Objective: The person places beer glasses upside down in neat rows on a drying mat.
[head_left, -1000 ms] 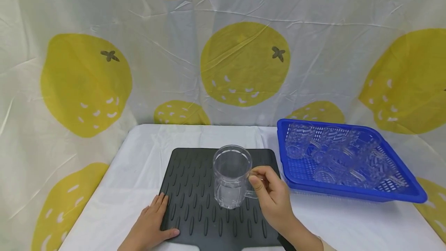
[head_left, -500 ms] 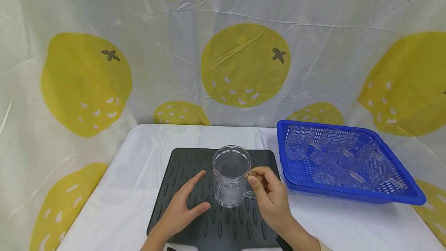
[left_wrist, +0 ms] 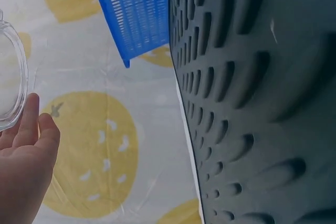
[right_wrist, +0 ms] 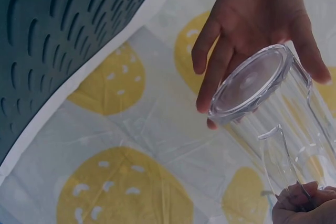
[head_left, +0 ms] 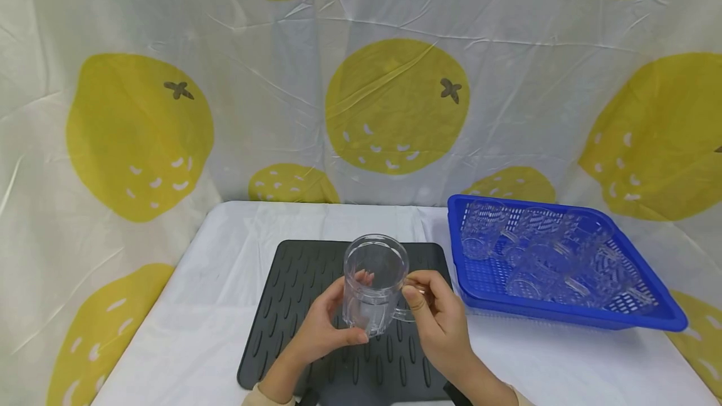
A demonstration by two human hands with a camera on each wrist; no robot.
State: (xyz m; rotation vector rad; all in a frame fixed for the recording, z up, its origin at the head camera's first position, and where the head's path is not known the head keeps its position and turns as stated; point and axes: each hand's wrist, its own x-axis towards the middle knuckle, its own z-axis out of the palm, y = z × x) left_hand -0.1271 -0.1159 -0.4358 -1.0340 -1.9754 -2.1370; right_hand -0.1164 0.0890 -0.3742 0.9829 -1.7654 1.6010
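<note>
A clear glass mug (head_left: 373, 313) is held upright over the black ridged mat (head_left: 299, 306). By its handle, my right hand (head_left: 442, 324) pinches it between thumb and fingers. My left hand (head_left: 323, 331) reaches round the lower body from the left; its fingertips show through the glass and its thumb is in front near the base. From below, the right wrist view shows the mug's base (right_wrist: 249, 83) with the left palm (right_wrist: 252, 14) behind, fingers and thumb spread to either side. Whether the left hand presses on the glass I cannot tell.
A blue perforated basket (head_left: 465, 284) stands at the right of the table, with several clear glass mugs (head_left: 538, 268) lying in it. White cloth (head_left: 197, 306) covers the table. A curtain printed with yellow lemons (head_left: 395, 105) hangs behind.
My left hand has lifted from the mat's left edge and moved right to the mug. The mat's left side shifted slightly. My right hand and the mug have barely moved.
</note>
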